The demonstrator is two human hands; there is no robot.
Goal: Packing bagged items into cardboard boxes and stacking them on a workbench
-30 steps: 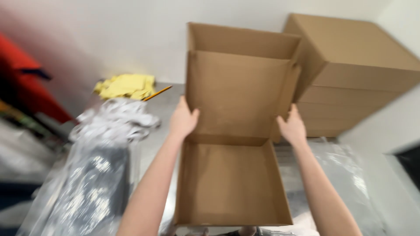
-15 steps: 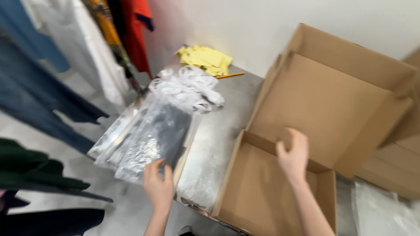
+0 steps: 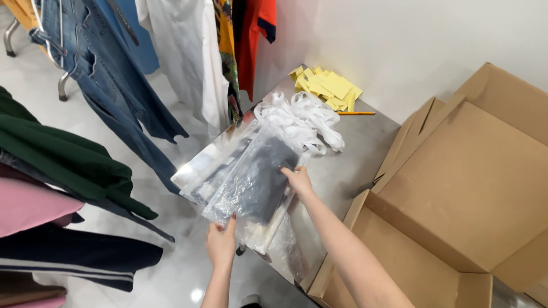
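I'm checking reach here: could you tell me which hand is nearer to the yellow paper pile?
Right. The right hand rests on the bagged dark garment, closer to the yellow paper pile; the left hand grips the bag's near end, farther away.

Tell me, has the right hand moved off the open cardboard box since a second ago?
Yes. The right hand left the cardboard box and crossed leftward over the metal table onto the bagged dark garment.
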